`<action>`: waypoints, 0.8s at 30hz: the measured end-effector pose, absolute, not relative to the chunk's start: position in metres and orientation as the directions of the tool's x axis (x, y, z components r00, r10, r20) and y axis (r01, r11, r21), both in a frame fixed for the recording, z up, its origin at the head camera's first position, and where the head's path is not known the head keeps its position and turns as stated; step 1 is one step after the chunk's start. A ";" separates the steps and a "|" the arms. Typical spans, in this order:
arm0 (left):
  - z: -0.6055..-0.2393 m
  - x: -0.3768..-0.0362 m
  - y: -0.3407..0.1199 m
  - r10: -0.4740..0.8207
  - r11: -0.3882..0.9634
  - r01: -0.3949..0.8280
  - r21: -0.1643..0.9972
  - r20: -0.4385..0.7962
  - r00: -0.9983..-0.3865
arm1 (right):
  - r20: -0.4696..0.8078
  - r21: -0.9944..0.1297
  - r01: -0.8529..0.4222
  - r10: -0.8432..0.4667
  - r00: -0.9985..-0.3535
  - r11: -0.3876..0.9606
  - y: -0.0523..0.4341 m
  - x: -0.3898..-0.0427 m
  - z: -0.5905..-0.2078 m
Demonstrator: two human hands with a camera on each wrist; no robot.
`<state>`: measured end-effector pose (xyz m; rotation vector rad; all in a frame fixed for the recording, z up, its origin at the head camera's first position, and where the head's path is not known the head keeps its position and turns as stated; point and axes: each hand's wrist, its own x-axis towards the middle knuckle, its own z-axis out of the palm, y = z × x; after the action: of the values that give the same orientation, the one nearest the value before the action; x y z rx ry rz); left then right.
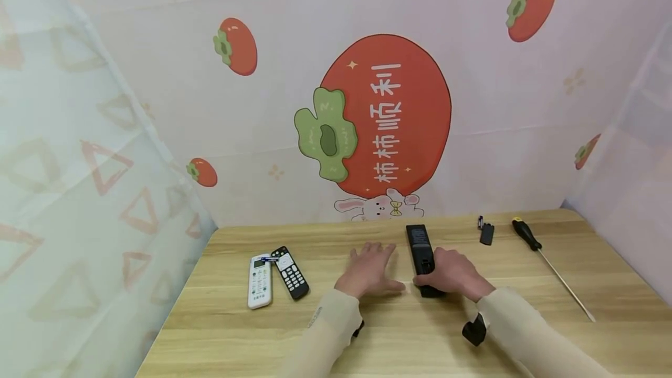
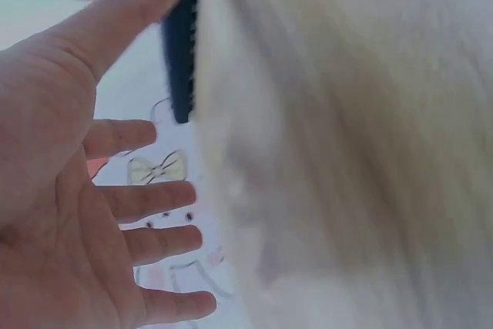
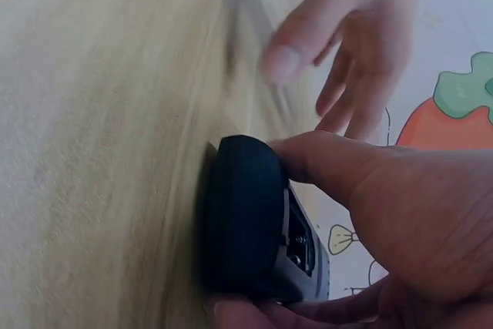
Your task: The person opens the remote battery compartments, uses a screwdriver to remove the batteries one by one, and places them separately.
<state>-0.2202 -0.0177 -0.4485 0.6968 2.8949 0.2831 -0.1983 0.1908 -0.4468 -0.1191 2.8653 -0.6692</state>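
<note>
**Right hand grips the long black remote on the wooden table**

We take the long black plastic remote control as our landmark. It lies flat on the light wooden table, near the middle, with its far end pointing to the wall with the big red persimmon picture.

Our right hand is at the near end of this remote. The thumb and the fingers are curled around this end and clench it from both sides; the right wrist view shows the rounded black end pressed between the thumb and the lower fingers. In the same view an open cavity is visible in the body of the remote, with small dark parts inside, but we cannot tell what they are.

Our left hand rests just to the left of the remote, palm down on the table, fingers spread and straight. It grasps nothing.

Further to the left of the remote lie a white rectangular remote control and a smaller black remote control with white buttons, close beside each other. To the right of the landmark, near its far end, there is a small black rectangular piece. Beyond it lies a long screwdriver with a black and yellow handle.
</note>
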 end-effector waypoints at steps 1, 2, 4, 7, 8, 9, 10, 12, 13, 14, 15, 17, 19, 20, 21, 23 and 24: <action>-0.446 -0.220 -0.021 0.459 0.875 0.430 0.223 -0.097 -0.883 | -0.170 -0.447 -0.032 -0.120 -0.978 0.894 0.190 -0.198 -0.447; -0.443 -0.219 -0.025 0.455 0.875 0.426 0.230 -0.091 -0.886 | -0.171 -0.450 -0.028 -0.116 -0.978 0.893 0.190 -0.198 -0.447; -0.440 -0.217 -0.033 0.447 0.876 0.420 0.236 -0.076 -0.891 | -0.175 -0.457 -0.015 -0.106 -0.979 0.889 0.192 -0.198 -0.447; -0.437 -0.213 -0.044 0.438 0.881 0.415 0.229 -0.059 -0.897 | -0.169 -0.455 -0.010 -0.097 -0.981 0.890 0.197 -0.198 -0.446; -0.437 -0.212 -0.047 0.435 0.883 0.414 0.223 -0.055 -0.899 | -0.169 -0.455 -0.007 -0.094 -0.981 0.891 0.199 -0.198 -0.445; -0.438 -0.210 -0.051 0.433 0.884 0.413 0.219 -0.052 -0.900 | -0.167 -0.455 -0.004 -0.090 -0.982 0.890 0.202 -0.198 -0.444; -0.438 -0.208 -0.054 0.431 0.885 0.412 0.217 -0.048 -0.901 | -0.167 -0.454 -0.004 -0.090 -0.982 0.891 0.205 -0.198 -0.443; -0.438 -0.205 -0.060 0.432 0.885 0.414 0.212 -0.044 -0.901 | -0.169 -0.445 -0.003 -0.087 -0.982 0.896 0.211 -0.198 -0.440; -0.438 -0.204 -0.063 0.433 0.885 0.416 0.211 -0.041 -0.901 | -0.171 -0.438 -0.001 -0.084 -0.982 0.899 0.214 -0.198 -0.439; -0.437 -0.203 -0.065 0.435 0.883 0.418 0.213 -0.037 -0.900 | -0.171 -0.431 0.000 -0.082 -0.982 0.902 0.218 -0.198 -0.438; -0.437 -0.202 -0.068 0.436 0.881 0.420 0.216 -0.034 -0.899 | -0.168 -0.423 -0.001 -0.079 -0.983 0.906 0.222 -0.198 -0.437; -0.435 -0.200 -0.073 0.436 0.881 0.420 0.220 -0.030 -0.899 | -0.154 -0.402 -0.006 -0.074 -0.985 0.916 0.231 -0.198 -0.435; -0.433 -0.199 -0.078 0.433 0.881 0.416 0.224 -0.028 -0.901 | -0.146 -0.390 -0.007 -0.069 -0.987 0.921 0.240 -0.198 -0.434; -0.432 -0.198 -0.081 0.432 0.881 0.416 0.227 -0.028 -0.901 | -0.146 -0.385 -0.003 -0.064 -0.987 0.923 0.245 -0.198 -0.434; -0.432 -0.198 -0.084 0.431 0.881 0.415 0.227 -0.027 -0.902 | -0.147 -0.382 0.002 -0.059 -0.987 0.924 0.249 -0.198 -0.434; -0.431 -0.198 -0.090 0.430 0.882 0.414 0.226 -0.025 -0.903 | -0.156 -0.380 0.015 -0.048 -0.987 0.925 0.257 -0.197 -0.434; -0.431 -0.198 -0.092 0.428 0.882 0.413 0.227 -0.024 -0.903 | -0.157 -0.377 0.018 -0.045 -0.987 0.926 0.260 -0.197 -0.434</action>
<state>-0.1975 -0.0923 -0.4307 0.6660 2.9767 0.3339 -0.1971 0.2605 -0.4342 -0.0207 2.9220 -0.5750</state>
